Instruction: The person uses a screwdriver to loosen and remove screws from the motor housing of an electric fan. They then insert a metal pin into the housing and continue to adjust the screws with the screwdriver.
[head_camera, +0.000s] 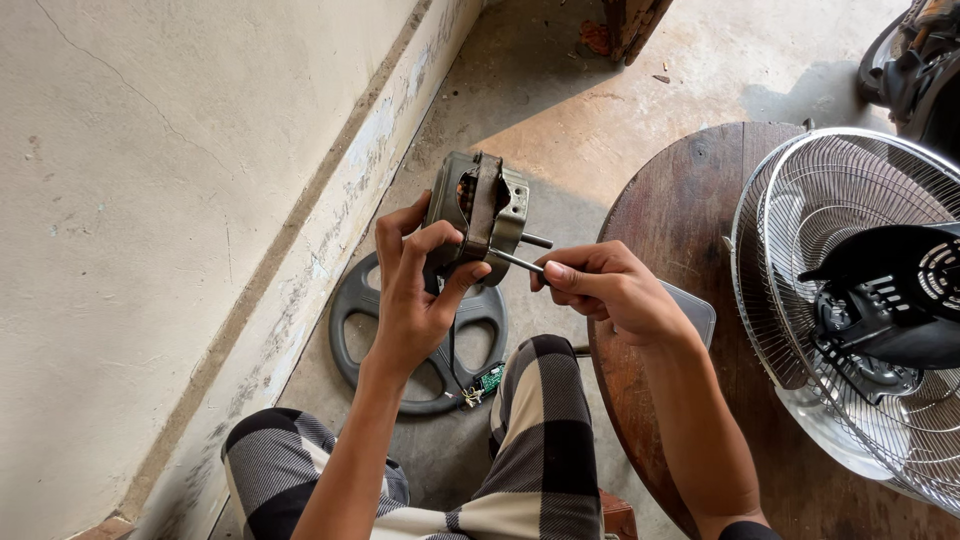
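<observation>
My left hand grips a grey metal fan motor from below and holds it up above the floor. A short shaft sticks out of the motor toward the right. My right hand pinches a thin metal tool whose tip meets the motor's side. Wires hang down from the motor to a small green circuit board near my knee.
A round dark wooden table stands at right, bearing a fan's wire guard with a black plastic housing. A grey round fan base lies on the concrete floor beside the wall. My checked trousers fill the lower middle.
</observation>
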